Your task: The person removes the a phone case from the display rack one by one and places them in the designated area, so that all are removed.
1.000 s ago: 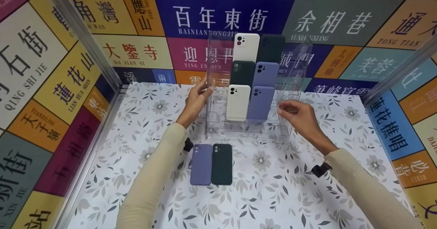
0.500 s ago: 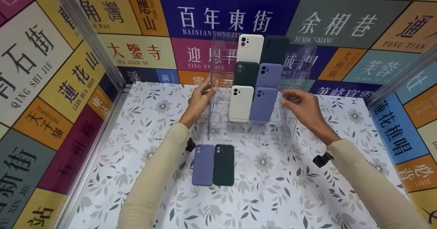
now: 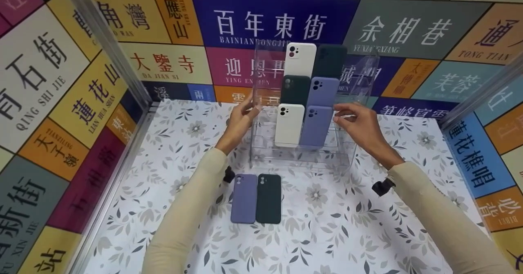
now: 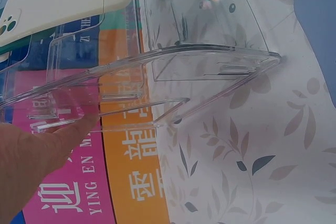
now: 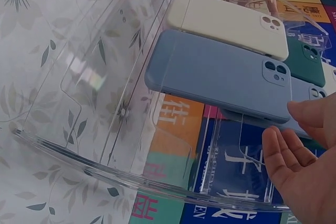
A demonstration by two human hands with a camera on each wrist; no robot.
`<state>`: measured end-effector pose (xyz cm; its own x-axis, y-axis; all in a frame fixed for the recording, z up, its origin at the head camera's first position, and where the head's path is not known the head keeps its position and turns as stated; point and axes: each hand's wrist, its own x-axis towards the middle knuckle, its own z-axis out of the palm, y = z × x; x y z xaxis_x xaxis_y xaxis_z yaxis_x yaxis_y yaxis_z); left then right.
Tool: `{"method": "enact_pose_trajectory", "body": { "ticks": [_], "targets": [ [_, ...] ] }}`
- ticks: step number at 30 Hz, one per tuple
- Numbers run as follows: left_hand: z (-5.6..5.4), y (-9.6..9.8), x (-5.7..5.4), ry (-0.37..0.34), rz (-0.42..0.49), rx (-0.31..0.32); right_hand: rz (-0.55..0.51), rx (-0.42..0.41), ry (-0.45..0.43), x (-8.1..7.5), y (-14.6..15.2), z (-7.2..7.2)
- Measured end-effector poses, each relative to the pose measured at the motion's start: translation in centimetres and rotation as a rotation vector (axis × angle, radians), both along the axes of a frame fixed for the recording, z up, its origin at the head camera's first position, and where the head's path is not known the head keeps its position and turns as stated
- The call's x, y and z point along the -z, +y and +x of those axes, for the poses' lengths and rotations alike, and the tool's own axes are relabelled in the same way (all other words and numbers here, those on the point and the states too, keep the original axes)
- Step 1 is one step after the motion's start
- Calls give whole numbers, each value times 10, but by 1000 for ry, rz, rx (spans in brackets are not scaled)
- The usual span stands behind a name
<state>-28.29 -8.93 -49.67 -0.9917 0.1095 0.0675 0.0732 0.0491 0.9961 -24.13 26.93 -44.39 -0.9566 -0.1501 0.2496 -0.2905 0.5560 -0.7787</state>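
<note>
A clear acrylic display stand [image 3: 255, 143] holds two columns of phone cases. My left hand [image 3: 239, 122] grips the stand's left side panel, seen edge-on in the left wrist view. On the bottom tier, a white phone case [image 3: 289, 126] leans beside a purple phone case [image 3: 316, 129], which looks blue in the right wrist view. My right hand [image 3: 361, 124] has bent fingers, with a fingertip at the purple case's upper right corner; whether it presses on the case is unclear. Above stand a dark green case [image 3: 295, 90], another purple case [image 3: 325, 90], a white case [image 3: 301, 59] and a dark case [image 3: 331, 61].
In front of the stand, a purple phone case [image 3: 244, 198] and a dark green one [image 3: 269, 198] lie flat side by side on the flower-patterned table [image 3: 327, 233]. Panels with large characters [image 3: 273, 20] enclose the table at the back and sides.
My right hand has moved up along the bottom purple case's right edge to its upper corner. The left hand stays on the stand's side panel. The head view has shifted slightly.
</note>
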Motion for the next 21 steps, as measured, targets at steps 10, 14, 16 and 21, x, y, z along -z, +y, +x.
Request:
{"method": "enact_pose_trajectory", "body": {
  "ticks": [10, 14, 16, 21],
  "targets": [
    [1, 1, 1, -25, 18, -1, -5, -3, 31, 8, -6, -6],
    [1, 1, 1, -13, 23, -5, 6, -4, 38, 12, -8, -6],
    [1, 1, 0, -3, 24, -6, 9, -3, 43, 15, -9, -6],
    [1, 0, 0, 4, 17, -6, -11, -3, 84, 19, -11, -4]
  ]
}}
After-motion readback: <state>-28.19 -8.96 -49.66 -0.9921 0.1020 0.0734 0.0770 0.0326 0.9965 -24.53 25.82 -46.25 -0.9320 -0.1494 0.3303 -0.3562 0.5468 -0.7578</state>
